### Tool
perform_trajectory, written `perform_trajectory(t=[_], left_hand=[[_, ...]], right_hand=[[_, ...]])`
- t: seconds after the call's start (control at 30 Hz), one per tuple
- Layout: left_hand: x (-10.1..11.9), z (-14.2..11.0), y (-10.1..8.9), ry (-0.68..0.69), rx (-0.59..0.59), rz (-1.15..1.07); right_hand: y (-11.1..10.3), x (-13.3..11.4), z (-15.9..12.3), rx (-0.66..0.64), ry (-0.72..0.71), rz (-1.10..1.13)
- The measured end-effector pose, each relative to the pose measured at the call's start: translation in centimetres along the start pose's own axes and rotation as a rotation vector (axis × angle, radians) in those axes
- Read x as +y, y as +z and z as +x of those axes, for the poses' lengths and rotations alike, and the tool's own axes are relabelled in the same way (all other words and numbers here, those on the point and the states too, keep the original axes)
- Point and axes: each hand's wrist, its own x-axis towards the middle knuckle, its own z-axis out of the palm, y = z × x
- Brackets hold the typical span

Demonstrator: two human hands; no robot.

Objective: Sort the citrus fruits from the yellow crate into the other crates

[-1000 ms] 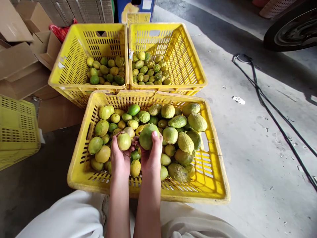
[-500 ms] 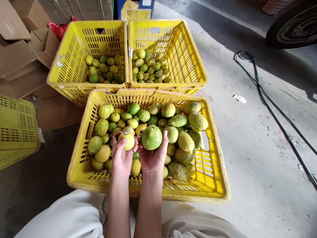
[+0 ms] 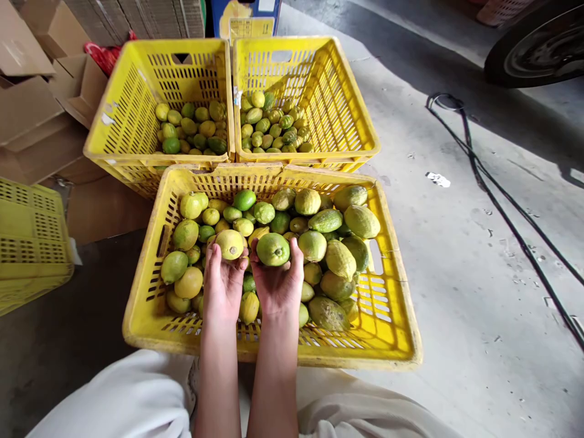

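Observation:
Above the near yellow crate (image 3: 401,304), my left hand (image 3: 223,286) grips a yellow lemon (image 3: 229,244), its stem end turned toward me. Beside it my right hand (image 3: 278,286) has its fingers around a larger green lemon (image 3: 272,249), whose stem end also faces me. The two fruits are close together but apart. Beneath and around my hands, the crate holds many loose fruits: small round yellow and green ones such as a yellow lemon (image 3: 188,283) on the left, and bigger, longer ones such as a yellow-green fruit (image 3: 340,260) on the right.
Two yellow crates stand behind, a left one (image 3: 109,103) and a right one (image 3: 351,103), both part-filled with fruit. Another yellow crate (image 3: 31,243) is at far left, below cardboard boxes (image 3: 27,109). A black cable (image 3: 502,207) and a wheel (image 3: 533,52) are on the right.
Both lemons have been turned in my hands, so their stem ends now point toward me. My hands have stayed in nearly the same place, and the view has shifted slightly.

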Motion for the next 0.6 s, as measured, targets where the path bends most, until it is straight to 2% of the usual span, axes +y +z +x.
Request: perform_trajectory(t=[0.13,0.27,0.4,0.5,0.6], left_hand=[[0.6,-0.3,1.0,-0.054,0.018,-0.04],[0.9,-0.5,1.5,-0.102,0.062,-0.033],[0.5,-0.4,0.8,-0.05,0.012,-0.024],[0.2,-0.3,0.4,-0.006,-0.005,0.012],[0.1,-0.5,0.5,-0.024,0.018,0.031]], right_hand=[[-0.5,0.2,0.3,-0.057,0.012,-0.017],[-0.7,0.2,0.4,-0.042,0.013,-0.019],[-0.8,0.3,0.3,-0.047,0.017,-0.082],[-0.7,0.5,0.3,0.006,-0.024,-0.117],[-0.5,0.6,0.3,0.059,-0.086,-0.103]])
